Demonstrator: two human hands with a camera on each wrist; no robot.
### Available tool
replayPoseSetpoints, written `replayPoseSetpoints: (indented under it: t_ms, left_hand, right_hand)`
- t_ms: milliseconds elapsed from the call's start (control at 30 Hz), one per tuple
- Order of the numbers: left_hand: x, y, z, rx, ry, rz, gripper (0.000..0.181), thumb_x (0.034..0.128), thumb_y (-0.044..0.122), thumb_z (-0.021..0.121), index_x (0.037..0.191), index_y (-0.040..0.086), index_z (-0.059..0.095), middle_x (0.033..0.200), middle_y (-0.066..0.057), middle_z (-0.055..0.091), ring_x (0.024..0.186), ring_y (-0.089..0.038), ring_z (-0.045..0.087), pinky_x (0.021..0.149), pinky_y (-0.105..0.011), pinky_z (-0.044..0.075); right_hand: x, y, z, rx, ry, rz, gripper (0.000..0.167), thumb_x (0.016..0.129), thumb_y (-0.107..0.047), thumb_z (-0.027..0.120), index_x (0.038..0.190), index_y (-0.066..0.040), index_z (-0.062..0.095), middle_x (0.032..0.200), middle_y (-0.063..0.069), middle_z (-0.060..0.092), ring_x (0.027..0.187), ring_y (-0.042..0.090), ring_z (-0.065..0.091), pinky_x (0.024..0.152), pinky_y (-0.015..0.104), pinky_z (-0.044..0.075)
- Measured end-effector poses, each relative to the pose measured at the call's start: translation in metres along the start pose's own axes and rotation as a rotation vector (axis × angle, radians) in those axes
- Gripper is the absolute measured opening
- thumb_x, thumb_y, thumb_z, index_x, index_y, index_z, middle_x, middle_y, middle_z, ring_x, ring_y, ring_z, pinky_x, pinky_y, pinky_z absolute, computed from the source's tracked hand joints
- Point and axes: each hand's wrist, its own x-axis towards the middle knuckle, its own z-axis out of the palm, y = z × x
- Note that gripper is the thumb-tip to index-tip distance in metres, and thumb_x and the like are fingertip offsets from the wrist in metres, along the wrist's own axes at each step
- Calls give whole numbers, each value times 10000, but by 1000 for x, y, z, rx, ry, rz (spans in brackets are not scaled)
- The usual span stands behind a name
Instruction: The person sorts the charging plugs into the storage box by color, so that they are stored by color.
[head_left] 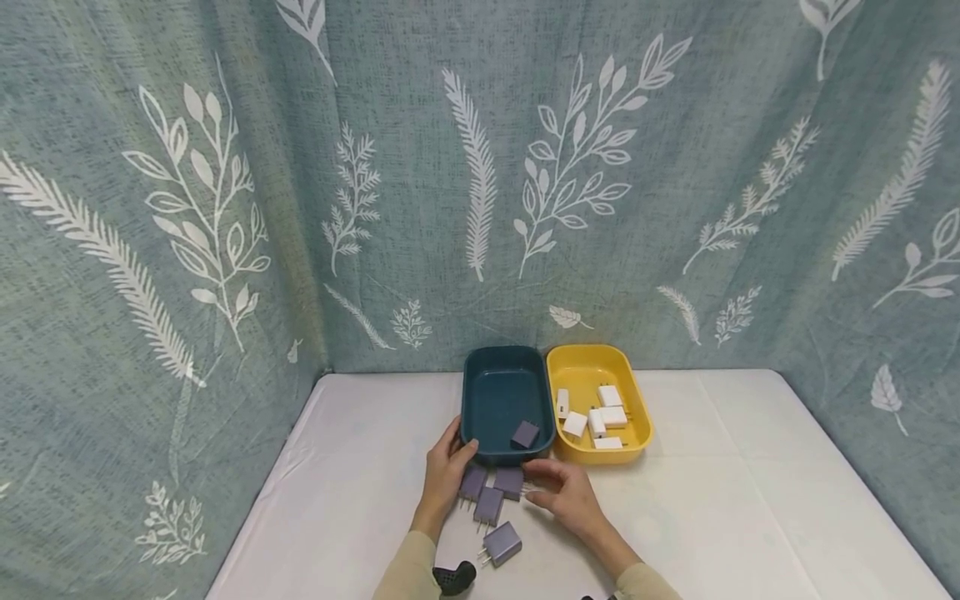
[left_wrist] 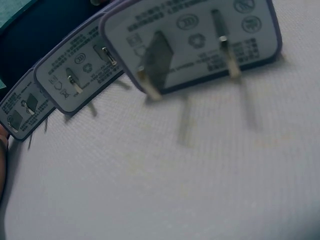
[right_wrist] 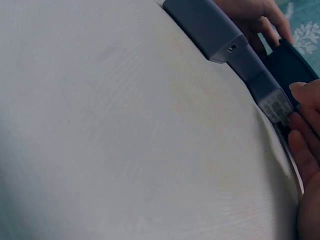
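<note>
At the front left corner of a dark blue tray (head_left: 495,392), my left hand (head_left: 442,475) grips the rim, thumb over the edge. My right hand (head_left: 568,497) is by the tray's front right corner, its fingers apart and close to the prongs of a purple charger (head_left: 509,482). Two more purple chargers, one at the left (head_left: 472,482) and one nearer me (head_left: 489,505), lie beside it on the table. Another charger (head_left: 504,542) is closer to my body. Inside the blue tray sits one purple charger (head_left: 525,433). The left wrist view shows prongs on the chargers (left_wrist: 195,45).
A yellow tray (head_left: 639,442) holding several white chargers (head_left: 613,417) stands against the blue tray's right side. White cloth covers the table (head_left: 720,500). A patterned curtain (head_left: 420,208) hangs behind and at both sides.
</note>
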Motion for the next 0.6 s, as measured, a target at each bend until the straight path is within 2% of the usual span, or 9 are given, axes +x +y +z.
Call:
replayPoseSetpoints:
  t_ms: [133, 233, 400, 600]
  left_hand:
    - [0, 1, 0, -8, 5, -10, 577, 954, 81, 576, 1449, -108, 349, 1491, -303, 373, 1349, -424, 432, 1091, -446, 405]
    - [0, 1, 0, -16, 4, -10, 577, 955, 83, 577, 1450, -107, 349, 1491, -303, 374, 1349, -425, 432, 1091, -447, 406]
    - [0, 1, 0, -17, -1, -11, 582, 955, 90, 582, 1454, -97, 349, 1492, -294, 380, 1349, -415, 437, 1093, -442, 407]
    - [0, -1, 1, 1, 5, 7, 586, 952, 108, 590, 1449, -99, 358, 1487, -296, 389, 1346, -423, 437, 1086, -448, 410]
  right_hand:
    - [2, -1, 4, -43, 12, -52, 404, 742, 21, 778, 1133, 32, 676, 1124, 218, 695, 1033, 278, 686, 904, 293, 583]
    - [3, -1, 9, -65, 17, -85, 425, 732, 4, 787, 1135, 51, 662, 1124, 233, 686, 1036, 306, 682, 911, 322, 579]
    - [5, -1, 16, -144, 0, -72, 457, 727, -15, 806, 1154, 28, 650, 1148, 197, 688, 1060, 325, 677, 926, 303, 571]
    - [5, -3, 18, -219, 1, -73, 500, 683, 40, 815, 1153, 18, 643, 1149, 187, 690, 1043, 309, 688, 913, 294, 574]
